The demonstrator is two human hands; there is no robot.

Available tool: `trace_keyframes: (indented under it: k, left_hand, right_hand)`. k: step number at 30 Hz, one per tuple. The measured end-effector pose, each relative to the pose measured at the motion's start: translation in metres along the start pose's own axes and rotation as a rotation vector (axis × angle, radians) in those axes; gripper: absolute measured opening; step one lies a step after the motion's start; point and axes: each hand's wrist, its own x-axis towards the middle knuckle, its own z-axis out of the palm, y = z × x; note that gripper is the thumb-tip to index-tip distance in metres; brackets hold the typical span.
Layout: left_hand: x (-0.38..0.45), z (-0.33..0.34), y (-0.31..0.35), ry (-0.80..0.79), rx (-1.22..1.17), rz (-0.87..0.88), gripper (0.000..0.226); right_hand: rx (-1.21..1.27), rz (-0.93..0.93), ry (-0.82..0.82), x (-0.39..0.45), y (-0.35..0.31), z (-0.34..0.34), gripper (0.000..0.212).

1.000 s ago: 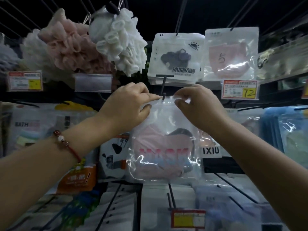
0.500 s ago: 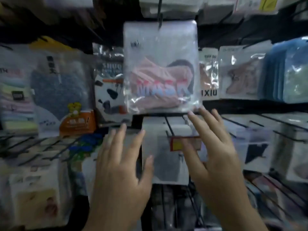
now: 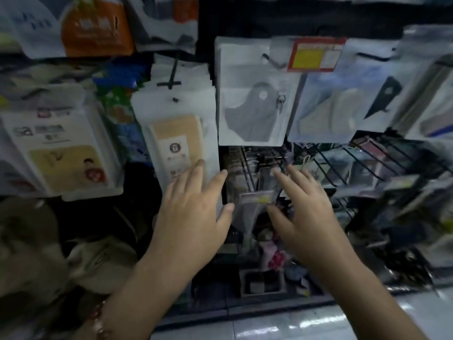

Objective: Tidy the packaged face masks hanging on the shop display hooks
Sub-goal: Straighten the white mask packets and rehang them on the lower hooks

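Packaged face masks hang on black hooks across a low part of the display. A white pack with a tan panel [image 3: 177, 141] hangs left of centre, and a pack with a grey mask [image 3: 252, 104] hangs beside it. My left hand [image 3: 193, 214] is spread open, its fingertips at the lower edge of the tan pack. My right hand [image 3: 306, 207] reaches with straight fingers toward a small price tag [image 3: 257, 198] on a lower hook, holding nothing. The view is blurred.
A pale mask pack [image 3: 328, 111] and a black mask pack [image 3: 382, 96] hang to the right, under a red and yellow price tag [image 3: 316, 55]. Bare wire hooks [image 3: 343, 163] jut out at the right. A larger white pack [image 3: 63, 148] hangs at left. Tiled floor [image 3: 294, 325] shows below.
Both hands let go of the pink mask pack after hanging it and dropped lower. The view tilted down to the lower rows, and the hands now reach toward those packs.
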Motion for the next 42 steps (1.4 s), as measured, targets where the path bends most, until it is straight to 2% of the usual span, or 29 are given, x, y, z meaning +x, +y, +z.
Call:
trace_keyframes:
  k: [5, 15, 20, 25, 31, 34, 42]
  left_hand:
    - [-0.018, -0.002, -0.008, -0.031, -0.133, -0.015, 0.062]
    - [-0.006, -0.015, 0.011, -0.115, -0.119, 0.061, 0.064]
    - [0.0, -0.008, 0.031, -0.166, -0.192, 0.087, 0.061]
    - [0.029, 0.003, 0.061, -0.127, -0.193, 0.107, 0.061]
    - [0.073, 0.024, 0.124, -0.108, -0.192, 0.088, 0.062]
    - [0.091, 0.034, 0.144, -0.077, -0.191, 0.044, 0.063]
    - [0.106, 0.039, 0.136, 0.02, -0.142, -0.173, 0.061]
  right_hand:
    - [-0.027, 0.038, -0.066, -0.015, -0.007, 0.001, 0.065]
    - [0.002, 0.074, 0.004, -0.018, 0.003, -0.023, 0.066]
    - [0.085, 0.094, 0.015, -0.016, 0.029, -0.029, 0.062]
    - [0.105, 0.106, 0.045, -0.002, 0.065, -0.046, 0.061]
    - [0.086, 0.063, 0.048, 0.027, 0.12, -0.068, 0.061]
    - [0.072, -0.024, 0.003, 0.046, 0.136, -0.071, 0.062]
    - [0.081, -0.234, -0.127, 0.104, 0.13, -0.061, 0.064]
